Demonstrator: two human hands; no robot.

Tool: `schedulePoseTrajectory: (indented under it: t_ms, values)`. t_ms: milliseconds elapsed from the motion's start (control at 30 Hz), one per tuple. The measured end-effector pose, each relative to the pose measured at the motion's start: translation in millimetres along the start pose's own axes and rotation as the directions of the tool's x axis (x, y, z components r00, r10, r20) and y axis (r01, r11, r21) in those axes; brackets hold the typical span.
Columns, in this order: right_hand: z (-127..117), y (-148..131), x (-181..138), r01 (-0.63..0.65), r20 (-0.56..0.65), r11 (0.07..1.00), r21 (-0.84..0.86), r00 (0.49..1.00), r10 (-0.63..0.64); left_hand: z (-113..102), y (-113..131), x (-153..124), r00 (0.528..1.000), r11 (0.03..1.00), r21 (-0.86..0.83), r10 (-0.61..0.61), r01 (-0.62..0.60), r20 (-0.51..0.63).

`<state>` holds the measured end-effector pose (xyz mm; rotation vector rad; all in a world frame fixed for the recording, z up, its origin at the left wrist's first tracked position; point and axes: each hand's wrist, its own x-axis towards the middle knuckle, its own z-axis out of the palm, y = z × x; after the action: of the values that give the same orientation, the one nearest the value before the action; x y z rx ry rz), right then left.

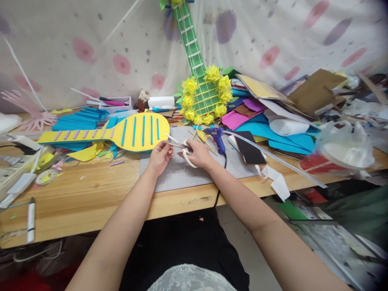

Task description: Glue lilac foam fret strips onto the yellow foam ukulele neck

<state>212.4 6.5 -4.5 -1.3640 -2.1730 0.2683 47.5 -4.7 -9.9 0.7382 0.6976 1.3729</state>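
Note:
My right hand (197, 153) grips white-handled scissors (179, 146) over a grey cutting mat (188, 169), the blades pointing left and slightly apart. My left hand (160, 155) is pinched at the blades' tips, holding something too small to name. Just beyond the hands lies a yellow foam guitar shape (133, 133) with blue and purple strips. A blue glue gun (216, 136) rests on the mat to the right of my right hand.
A green paper guitar (200, 93) ringed with yellow flowers leans on the back curtain. Coloured foam sheets (260, 129), a dark phone (249, 148), a long clear stick (273, 157) and a plastic bag (342, 147) crowd the right. Scraps, tape (46, 176) and a marker (30, 220) lie left.

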Motion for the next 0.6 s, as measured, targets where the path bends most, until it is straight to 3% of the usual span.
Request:
schedulePoseTrajectory:
  t_ms: [233,433,600]
  values:
    - [0.6,-7.6,0.1,-0.006,0.065,1.000,-0.002,0.998,0.006,-7.0,1.1,2.9,1.000,0.998,-0.065,0.026,-0.025,0.016]
    - [0.7,-10.9,-2.2,-0.053,0.094,0.998,0.022,0.994,0.051,-6.6,2.5,2.1,0.999,0.999,0.020,0.030,-0.031,0.021]
    - [6.3,-7.2,-4.3,-0.076,0.038,0.997,0.008,0.996,0.076,-2.6,4.6,0.0,0.999,0.996,0.091,0.028,-0.027,-0.016]
